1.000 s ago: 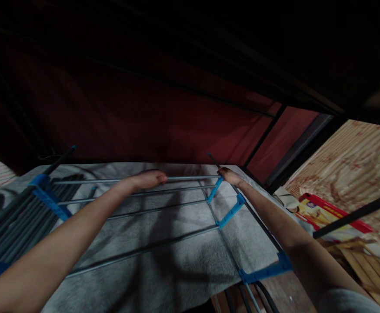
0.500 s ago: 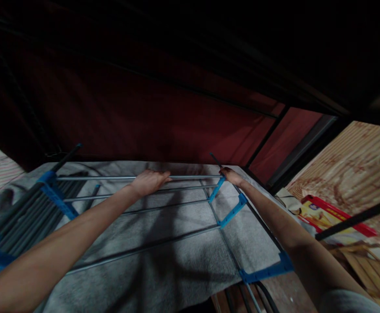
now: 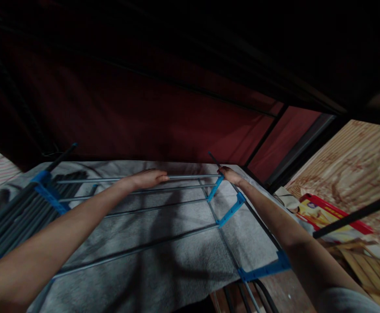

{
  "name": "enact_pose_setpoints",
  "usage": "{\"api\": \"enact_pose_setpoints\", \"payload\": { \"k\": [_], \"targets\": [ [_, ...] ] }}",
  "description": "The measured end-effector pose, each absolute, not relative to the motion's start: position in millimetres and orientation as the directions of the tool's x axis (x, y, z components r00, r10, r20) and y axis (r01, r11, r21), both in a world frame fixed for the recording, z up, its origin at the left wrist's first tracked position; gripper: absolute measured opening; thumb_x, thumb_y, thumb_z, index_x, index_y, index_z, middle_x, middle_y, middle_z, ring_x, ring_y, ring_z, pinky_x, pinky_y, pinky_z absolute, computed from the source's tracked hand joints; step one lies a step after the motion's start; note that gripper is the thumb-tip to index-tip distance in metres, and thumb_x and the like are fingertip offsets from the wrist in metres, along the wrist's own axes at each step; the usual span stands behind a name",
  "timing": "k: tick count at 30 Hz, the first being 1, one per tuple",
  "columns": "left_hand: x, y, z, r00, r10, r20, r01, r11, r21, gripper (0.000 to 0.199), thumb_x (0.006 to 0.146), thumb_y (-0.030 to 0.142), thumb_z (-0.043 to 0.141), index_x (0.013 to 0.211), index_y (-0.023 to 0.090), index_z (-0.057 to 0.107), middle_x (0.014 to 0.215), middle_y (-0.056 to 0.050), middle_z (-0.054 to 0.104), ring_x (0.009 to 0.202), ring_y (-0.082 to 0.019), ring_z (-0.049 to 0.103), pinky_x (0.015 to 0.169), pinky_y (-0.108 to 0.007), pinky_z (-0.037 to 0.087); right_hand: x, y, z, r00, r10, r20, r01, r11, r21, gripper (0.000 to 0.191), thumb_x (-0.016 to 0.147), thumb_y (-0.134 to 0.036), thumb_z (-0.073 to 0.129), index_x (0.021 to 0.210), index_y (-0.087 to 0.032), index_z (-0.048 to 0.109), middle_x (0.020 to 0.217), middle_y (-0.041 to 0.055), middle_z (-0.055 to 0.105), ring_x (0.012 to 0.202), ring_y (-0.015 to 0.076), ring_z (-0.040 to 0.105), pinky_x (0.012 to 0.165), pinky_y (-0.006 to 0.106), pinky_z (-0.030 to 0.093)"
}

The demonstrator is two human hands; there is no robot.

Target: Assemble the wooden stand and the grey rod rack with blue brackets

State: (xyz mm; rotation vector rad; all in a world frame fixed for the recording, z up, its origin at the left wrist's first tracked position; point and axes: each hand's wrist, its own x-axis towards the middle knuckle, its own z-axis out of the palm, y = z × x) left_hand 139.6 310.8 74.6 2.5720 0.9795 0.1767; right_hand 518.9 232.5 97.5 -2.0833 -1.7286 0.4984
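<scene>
A frame of grey metal rods [image 3: 138, 249] with blue plastic brackets [image 3: 231, 211] lies over a grey cloth [image 3: 196, 256]. My left hand [image 3: 150, 178] is closed around the farthest crosswise rod, near its middle. At that rod's right end, my right hand [image 3: 231, 174] grips the joint by a small blue bracket [image 3: 215, 188]; its fingers are partly in shadow. Another blue bracket [image 3: 48, 191] holds the left end of the rods.
Several loose dark grey rods [image 3: 30, 217] lie at the left. Behind the cloth stands a dark red panel [image 3: 164, 126] with black bars. To the right are a red and yellow package [image 3: 327, 213] and wooden slats [image 3: 362, 265].
The left part of the rod frame has shifted slightly left. My left hand has turned a little flatter on its rod, while my right hand keeps its place at the joint.
</scene>
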Motion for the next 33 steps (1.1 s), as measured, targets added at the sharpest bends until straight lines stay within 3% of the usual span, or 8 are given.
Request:
{"api": "enact_pose_setpoints", "payload": {
  "k": [4,10,16,20,23,26,29,33],
  "targets": [
    [141.3,316.9,78.5,0.777,0.626,-0.064,0.590,-0.690,0.420,0.047,0.094,0.054,0.034,0.086,0.018,0.063,0.089,-0.005,0.069,0.082,-0.019,0.062,0.072,-0.026,0.046,517.4,233.4,99.7,0.160,0.987,-0.010,0.854,-0.143,-0.500,0.043,0.098,-0.046,0.042,0.110,-0.014,0.069,0.096,0.0103,0.074,0.086,0.0207,0.066,0.077,0.024,0.047],
    [140.8,285.3,72.3,0.644,0.754,0.127,0.746,-0.656,0.111,0.046,0.099,0.052,0.031,0.104,0.020,0.064,0.098,-0.011,0.071,0.088,-0.024,0.066,0.078,-0.032,0.047,517.9,236.7,94.8,0.186,0.983,0.001,0.851,-0.161,-0.500,0.043,0.099,-0.041,0.039,0.110,-0.013,0.070,0.101,0.0124,0.074,0.089,0.0215,0.067,0.079,0.026,0.048],
    [139.6,264.0,62.0,0.666,0.691,0.280,0.719,-0.695,0.007,0.040,0.101,0.045,0.032,0.103,0.018,0.062,0.104,-0.013,0.068,0.094,-0.023,0.066,0.078,-0.033,0.047,528.6,241.9,77.5,0.221,0.975,0.013,0.865,-0.190,-0.464,0.048,0.100,-0.039,0.033,0.113,-0.010,0.068,0.110,0.0166,0.072,0.093,0.0228,0.069,0.076,0.026,0.051],
    [134.0,264.3,62.6,0.688,0.668,0.284,0.702,-0.712,-0.026,0.040,0.101,0.044,0.033,0.104,0.017,0.063,0.107,-0.013,0.067,0.098,-0.023,0.065,0.082,-0.033,0.047,531.7,241.7,76.7,0.114,0.987,0.108,0.980,-0.094,-0.176,0.045,0.101,-0.032,0.030,0.114,-0.013,0.068,0.112,0.0197,0.070,0.102,0.0274,0.066,0.085,0.033,0.051],
    [126.3,262.3,72.2,0.682,0.675,0.281,0.711,-0.702,-0.040,0.042,0.100,0.046,0.035,0.108,0.017,0.064,0.115,-0.015,0.065,0.105,-0.025,0.064,0.089,-0.035,0.047,523.7,237.2,80.5,-0.051,0.977,0.207,0.998,0.042,0.048,0.037,0.097,-0.024,0.037,0.120,-0.016,0.066,0.131,0.0234,0.060,0.121,0.0344,0.055,0.095,0.045,0.047],
    [110.0,264.1,94.8,0.636,0.723,0.268,0.755,-0.656,-0.021,0.044,0.100,0.046,0.035,0.116,0.017,0.064,0.128,-0.016,0.060,0.112,-0.027,0.061,0.093,-0.038,0.047,499.2,235.2,83.4,-0.176,0.937,0.302,0.976,0.127,0.177,0.039,0.099,-0.032,0.039,0.125,-0.014,0.062,0.134,0.0248,0.055,0.123,0.0359,0.052,0.100,0.049,0.043],
    [73.2,274.3,125.8,0.495,0.812,0.309,0.842,-0.536,0.060,0.042,0.100,0.041,0.037,0.121,0.016,0.064,0.140,-0.017,0.052,0.122,-0.029,0.055,0.099,-0.039,0.045,457.7,236.0,81.5,-0.296,0.902,0.314,0.955,0.272,0.119,0.046,0.102,-0.041,0.036,0.131,-0.012,0.057,0.129,0.0216,0.059,0.121,0.0317,0.055,0.105,0.045,0.040],
    [-10.6,287.9,152.9,0.048,0.926,0.374,0.880,-0.216,0.423,0.036,0.093,0.040,0.049,0.111,0.013,0.067,0.128,-0.015,0.060,0.124,-0.029,0.052,0.106,-0.038,0.040,392.5,237.0,68.1,-0.458,0.847,0.271,0.877,0.481,-0.022,0.046,0.103,-0.041,0.036,0.137,-0.016,0.054,0.134,0.0159,0.060,0.127,0.0280,0.052,0.110,0.043,0.035]
  ]
}}
